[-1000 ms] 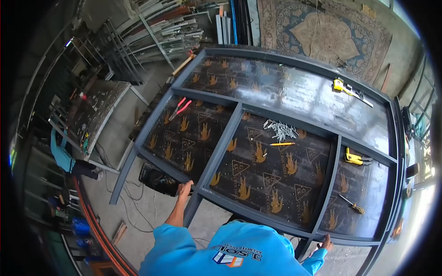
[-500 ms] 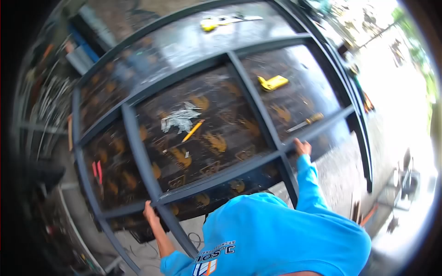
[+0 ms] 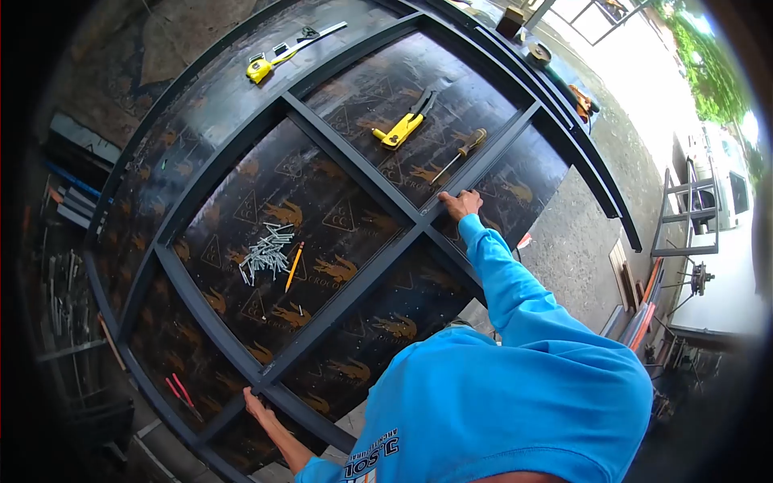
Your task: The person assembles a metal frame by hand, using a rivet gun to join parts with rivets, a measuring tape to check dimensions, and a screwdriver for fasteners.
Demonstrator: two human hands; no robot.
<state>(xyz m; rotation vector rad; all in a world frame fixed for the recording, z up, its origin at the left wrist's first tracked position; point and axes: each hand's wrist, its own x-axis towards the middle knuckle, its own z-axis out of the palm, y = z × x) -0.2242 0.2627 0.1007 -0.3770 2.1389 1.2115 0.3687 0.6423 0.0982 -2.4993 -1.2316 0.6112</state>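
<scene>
My left hand [image 3: 257,406] is closed on the dark grey metal frame [image 3: 354,328], at a lower-left joint of its bars. Farther up and to the right, my right hand [image 3: 462,204] grips a bar beside another joint, its fingers bent over the top. The frame lies on a dark printed board [image 3: 378,314]. Near my right hand rests a screwdriver [image 3: 460,155] with an amber handle, and beyond it a yellow hand riveter [image 3: 400,129]. A heap of rivets [image 3: 268,256] and a yellow pencil [image 3: 295,267] lie inside the middle opening.
A yellow tape measure [image 3: 259,69] and a metal ruler [image 3: 322,34] lie at the far side. Red-handled pliers [image 3: 180,391] sit at the left. An angle grinder [image 3: 581,101] is past the frame's right edge. Long bars [image 3: 642,310] lean at the right.
The view has swung round and become sharper, so the frame and tools appear shifted left and turned. Both hands are still on the frame.
</scene>
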